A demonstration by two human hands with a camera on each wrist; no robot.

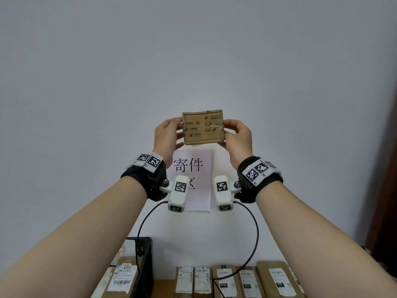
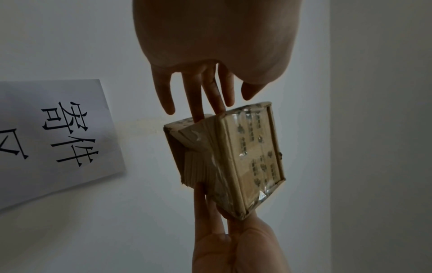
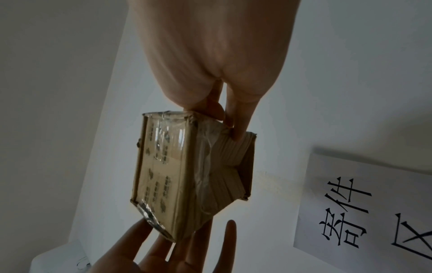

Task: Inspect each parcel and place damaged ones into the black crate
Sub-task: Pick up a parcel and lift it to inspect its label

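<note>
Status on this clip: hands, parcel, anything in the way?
Left hand and right hand hold one taped parcel up against the wall. Tape wrinkled, underside creased. Black crate below left, path unobstructed.

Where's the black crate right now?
In the head view the black crate sits low and left of centre against the wall, behind the left forearm, left of the row of labelled parcels.

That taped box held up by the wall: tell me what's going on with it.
A person is holding a small taped cardboard parcel up in front of the wall sign, left hand and right hand gripping opposite ends, apparently inspecting it. The wrist views show its underside crumpled and caved in. More labelled parcels sit below, beside the black crate.
</note>
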